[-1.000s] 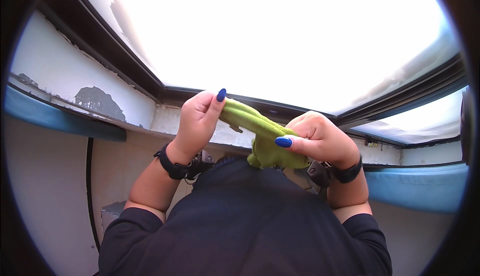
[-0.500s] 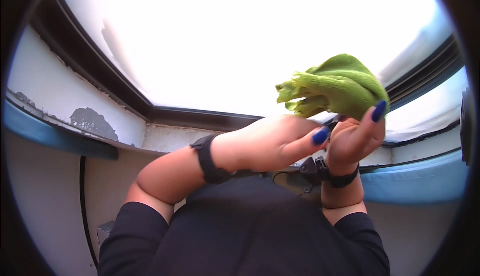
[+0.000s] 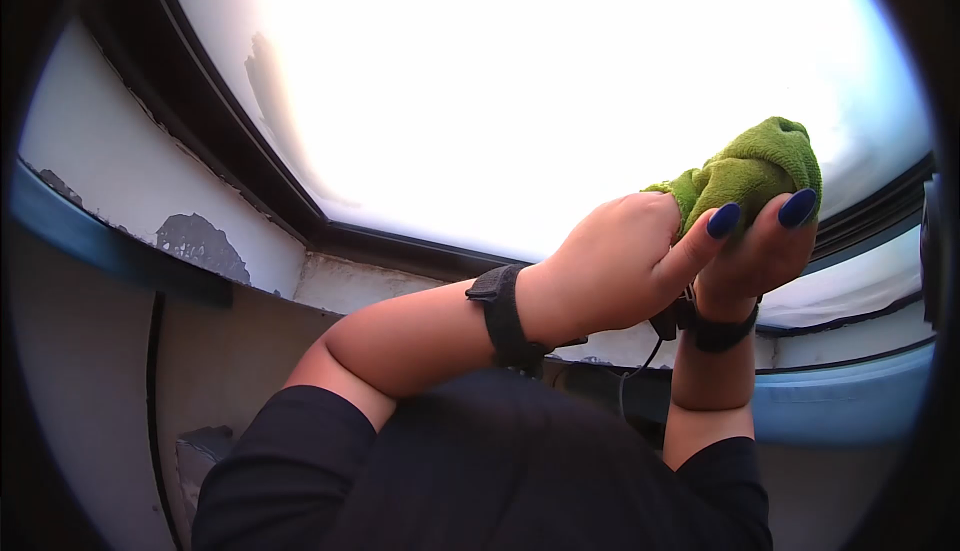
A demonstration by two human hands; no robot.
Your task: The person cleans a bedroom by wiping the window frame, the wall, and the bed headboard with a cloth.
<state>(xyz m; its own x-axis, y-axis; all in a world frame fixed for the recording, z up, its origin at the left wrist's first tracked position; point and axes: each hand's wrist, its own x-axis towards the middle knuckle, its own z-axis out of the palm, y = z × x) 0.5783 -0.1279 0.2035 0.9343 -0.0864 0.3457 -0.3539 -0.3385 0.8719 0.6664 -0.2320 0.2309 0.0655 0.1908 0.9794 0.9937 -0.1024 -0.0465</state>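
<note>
A bunched green cloth [image 3: 750, 166] with a towel-like weave is held up in front of the bright window. My left hand [image 3: 625, 256] reaches across from the left, its back toward me and its thumb against the cloth's lower side. Its other fingers are hidden behind the hand and cloth. Beneath the cloth's right part, my right hand [image 3: 765, 256] grips it, with the thumb up along the near side. Both thumbs have dark blue nails. The two hands are close together, and black straps circle both wrists.
A large bright window [image 3: 480, 101] with a dark frame [image 3: 400, 251] fills the space ahead. Below it runs a white sill with peeling paint [image 3: 205, 246]. Blue padded trim [image 3: 840, 396] lies at right. A thin cable [image 3: 625, 391] hangs near my right wrist.
Both hands and the cloth have shifted right in view. The cloth's loose end, which stuck out to the left, is now gathered in a tighter bundle at my left hand.
</note>
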